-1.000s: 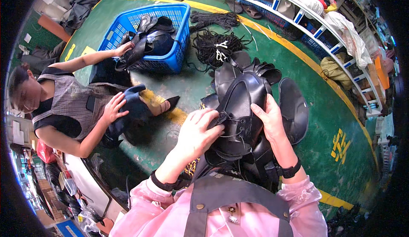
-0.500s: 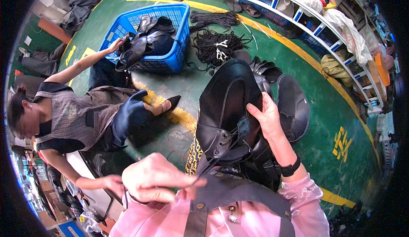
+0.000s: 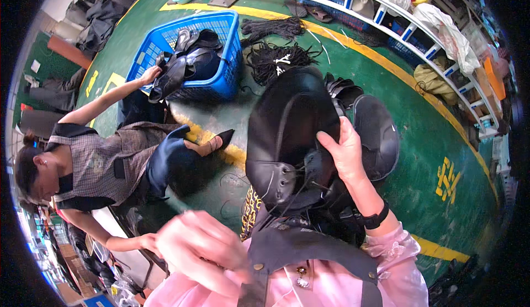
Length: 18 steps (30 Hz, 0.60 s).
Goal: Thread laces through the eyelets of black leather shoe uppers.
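Observation:
A black leather lace-up shoe [image 3: 287,122] is held up before my lap with its toe pointing away from me. My right hand [image 3: 345,155] grips its right side, thumb on top and fingers underneath. Dark shoelaces [image 3: 266,217] run from the eyelets down toward my apron. My left hand [image 3: 201,252], in front of my chest, is smeared by motion, so its fingers and anything in them cannot be made out. Beyond and right of the held shoe are a dark shoe sole [image 3: 376,136] and several more black shoes [image 3: 343,90].
At the left a co-worker [image 3: 105,169] sits with one hand on black shoes in a blue plastic basket [image 3: 232,67]. Bundles of black laces [image 3: 282,59] lie on the green floor [image 3: 425,207]. A white rail [image 3: 381,13] curves along the far right side.
My left hand has moved slightly down toward my chest. The shoe has shifted a little to the left in my right hand and turned slightly.

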Tool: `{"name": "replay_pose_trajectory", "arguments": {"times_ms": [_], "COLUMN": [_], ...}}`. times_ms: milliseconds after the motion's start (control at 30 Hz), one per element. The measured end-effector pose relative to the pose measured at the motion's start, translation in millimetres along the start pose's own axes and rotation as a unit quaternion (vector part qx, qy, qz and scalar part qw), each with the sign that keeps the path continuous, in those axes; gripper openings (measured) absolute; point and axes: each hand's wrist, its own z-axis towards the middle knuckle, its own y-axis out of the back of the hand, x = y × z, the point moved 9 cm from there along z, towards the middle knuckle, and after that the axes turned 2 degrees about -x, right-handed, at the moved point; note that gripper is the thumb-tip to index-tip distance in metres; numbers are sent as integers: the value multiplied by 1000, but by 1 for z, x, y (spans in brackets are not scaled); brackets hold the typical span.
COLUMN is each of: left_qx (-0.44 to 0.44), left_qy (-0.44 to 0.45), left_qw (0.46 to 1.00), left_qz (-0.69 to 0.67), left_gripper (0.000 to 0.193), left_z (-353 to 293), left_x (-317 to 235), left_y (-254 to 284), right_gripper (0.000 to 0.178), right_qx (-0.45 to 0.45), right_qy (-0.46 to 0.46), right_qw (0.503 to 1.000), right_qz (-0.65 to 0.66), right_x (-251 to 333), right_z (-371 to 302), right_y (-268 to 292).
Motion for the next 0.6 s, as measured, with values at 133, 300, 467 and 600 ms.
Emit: {"name": "replay_pose_trajectory", "arguments": {"times_ms": [133,300,467,600], "left_qx": [55,55,68,-272], "left_qy": [422,243,386,423], "left_qw": [837,961,918,804], "left_qz": [345,118,61,318], "left_gripper": [21,24,33,12], "left_z": [-36,-67,-53,-57], "left_x": [125,74,100,100], "left_y": [-16,-51,-30,56], "right_gripper": [33,37,43,44], "right_qx": [-61,-60,-84,-30], "right_qy": [-31,29,4,3], "right_qw": [997,996,995,999], "right_qz": [-43,-67,-44,-22], "right_x": [-31,-8,-23,-18], "right_z": [2,-3,-1,-2], "right_y": [24,15,30,15]}}
